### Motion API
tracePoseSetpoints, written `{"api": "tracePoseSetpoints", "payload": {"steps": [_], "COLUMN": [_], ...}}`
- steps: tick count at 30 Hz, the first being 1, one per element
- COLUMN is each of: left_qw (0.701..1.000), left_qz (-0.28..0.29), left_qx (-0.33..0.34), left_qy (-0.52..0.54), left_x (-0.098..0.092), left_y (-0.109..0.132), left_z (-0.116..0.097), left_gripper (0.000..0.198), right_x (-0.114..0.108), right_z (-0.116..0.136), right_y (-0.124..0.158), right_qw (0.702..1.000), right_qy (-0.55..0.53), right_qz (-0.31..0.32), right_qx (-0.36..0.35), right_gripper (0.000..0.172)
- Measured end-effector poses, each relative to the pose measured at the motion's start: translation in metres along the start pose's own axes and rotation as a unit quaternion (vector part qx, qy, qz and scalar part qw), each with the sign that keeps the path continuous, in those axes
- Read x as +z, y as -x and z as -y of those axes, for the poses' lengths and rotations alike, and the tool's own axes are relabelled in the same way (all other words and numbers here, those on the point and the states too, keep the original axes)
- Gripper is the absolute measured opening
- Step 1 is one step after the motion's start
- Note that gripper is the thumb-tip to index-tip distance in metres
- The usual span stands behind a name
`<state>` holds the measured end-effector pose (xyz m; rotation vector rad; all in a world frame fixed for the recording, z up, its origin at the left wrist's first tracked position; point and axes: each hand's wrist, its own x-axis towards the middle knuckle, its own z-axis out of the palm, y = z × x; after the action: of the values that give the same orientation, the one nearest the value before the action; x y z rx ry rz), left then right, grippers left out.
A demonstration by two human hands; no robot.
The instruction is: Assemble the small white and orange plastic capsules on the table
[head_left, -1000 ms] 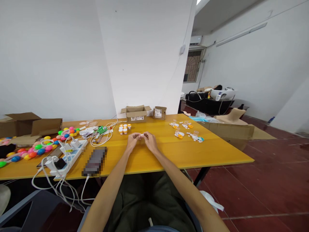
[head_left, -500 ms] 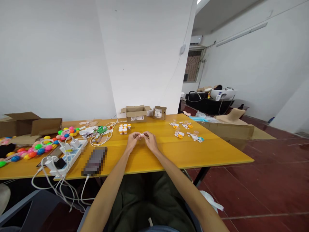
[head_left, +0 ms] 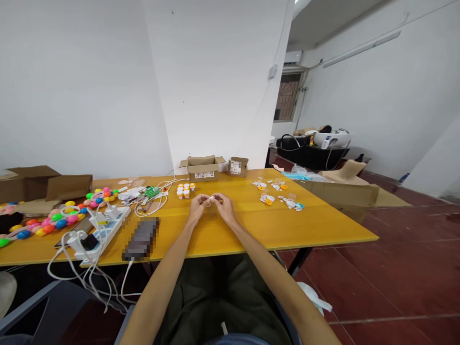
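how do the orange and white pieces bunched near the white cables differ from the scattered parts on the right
The bunched pieces are packed together, while the scattered parts lie in separate small groups. The bunched pieces look mainly orange and white; the scattered parts include some teal. Both sit on the yellow table.

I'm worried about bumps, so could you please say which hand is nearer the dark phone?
Left: the left hand is beyond and right of the dark phone; the right hand is farther right.
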<state>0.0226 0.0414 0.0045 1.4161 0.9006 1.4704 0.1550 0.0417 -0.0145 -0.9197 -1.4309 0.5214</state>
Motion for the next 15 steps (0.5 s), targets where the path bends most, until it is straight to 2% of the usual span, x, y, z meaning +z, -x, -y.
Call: {"api": "tracePoseSetpoints", "payload": {"steps": [15], "left_qw": [1.0], "left_qz": [-0.004], "left_qx": [0.005], "left_qy": [-0.005], "left_x": [-0.0001], "left_y": [0.0008], "left_z": [-0.0001], "left_gripper": [0.028], "right_x": [0.0003], "right_z": [-0.0076], "right_y": [-0.0031], "right_qw": [0.999], "right_qy": [-0.026], "right_qz": [0.016], "right_qx": [-0.009], "right_gripper": [0.019]}}
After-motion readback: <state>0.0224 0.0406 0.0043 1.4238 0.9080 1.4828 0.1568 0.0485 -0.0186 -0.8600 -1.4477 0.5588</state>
